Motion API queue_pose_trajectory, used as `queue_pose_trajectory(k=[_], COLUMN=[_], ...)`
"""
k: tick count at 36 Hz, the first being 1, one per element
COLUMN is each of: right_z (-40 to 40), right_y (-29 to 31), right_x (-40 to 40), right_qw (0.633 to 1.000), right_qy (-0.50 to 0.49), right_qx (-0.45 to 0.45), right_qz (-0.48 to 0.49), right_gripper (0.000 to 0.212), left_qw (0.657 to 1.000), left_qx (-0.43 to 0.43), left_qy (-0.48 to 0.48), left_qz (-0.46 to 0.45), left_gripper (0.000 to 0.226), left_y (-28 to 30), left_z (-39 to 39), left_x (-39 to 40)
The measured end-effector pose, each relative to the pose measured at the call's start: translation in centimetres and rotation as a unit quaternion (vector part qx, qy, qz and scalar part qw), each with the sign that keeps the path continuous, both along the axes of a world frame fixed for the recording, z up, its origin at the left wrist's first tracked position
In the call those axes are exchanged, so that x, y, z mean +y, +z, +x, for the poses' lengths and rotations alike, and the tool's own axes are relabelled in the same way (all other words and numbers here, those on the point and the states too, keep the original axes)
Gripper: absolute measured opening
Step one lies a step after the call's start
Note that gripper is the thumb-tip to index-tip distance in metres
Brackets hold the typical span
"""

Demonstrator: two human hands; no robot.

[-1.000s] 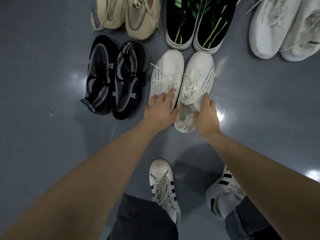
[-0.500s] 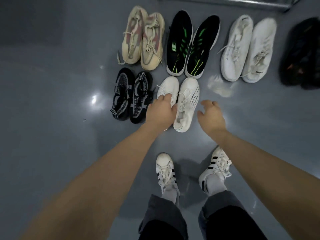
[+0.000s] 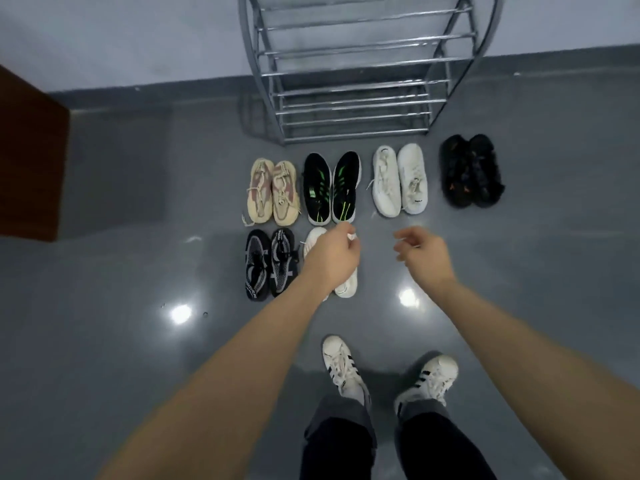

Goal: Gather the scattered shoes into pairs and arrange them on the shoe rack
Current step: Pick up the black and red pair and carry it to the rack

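Head view: we look down at a grey floor where six pairs of shoes lie side by side in two rows before a metal shoe rack, whose bars hold no shoes. In the far row we see a beige pair, a black pair with green stripes, a white pair and a dark black pair. In the near row a black-and-grey knit pair sits just beside a white knit pair, which our left hand partly hides. That hand hangs over the white knit pair with loosely curled fingers; we cannot tell whether it holds or touches anything. Our right hand hovers apart from every shoe, its fingers relaxed and slightly bent, gripping nothing. Near the bottom edge we see our own feet in white sneakers with black stripes. A brown panel stands at the left.
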State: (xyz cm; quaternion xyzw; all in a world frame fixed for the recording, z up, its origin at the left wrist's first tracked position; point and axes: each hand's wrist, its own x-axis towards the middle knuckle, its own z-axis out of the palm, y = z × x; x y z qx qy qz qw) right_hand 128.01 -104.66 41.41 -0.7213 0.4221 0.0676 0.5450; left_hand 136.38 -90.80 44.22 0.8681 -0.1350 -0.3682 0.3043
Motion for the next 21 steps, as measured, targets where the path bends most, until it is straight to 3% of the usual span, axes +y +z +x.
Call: queue_pose_trajectory(k=[9, 15, 21], right_z=[-8.1, -17.7, -29.3], right_y=[10.9, 15.4, 19.7], right_x=[-2.7, -1.7, 1.9], right_qw=[0.998, 0.994, 0.988], right_qy=[-0.041, -0.078, -0.108], right_qx=[0.008, 0.012, 0.002], right_qz=[-0.037, -0.074, -0.106], right_gripper=[0.022, 0.021, 0.021], left_qw=[0.995, 0.993, 0.985], left_qx=[-0.013, -0.021, -0.030], left_qy=[-0.094, -0.080, -0.139], left_qz=[-0.030, -0.089, -0.100], left_gripper=[0.032, 0.028, 0.026], left_y=[8.9, 14.4, 18.9], left_z=[-5.8, -14.4, -24.1], left_x=[-3.7, -2.8, -1.4])
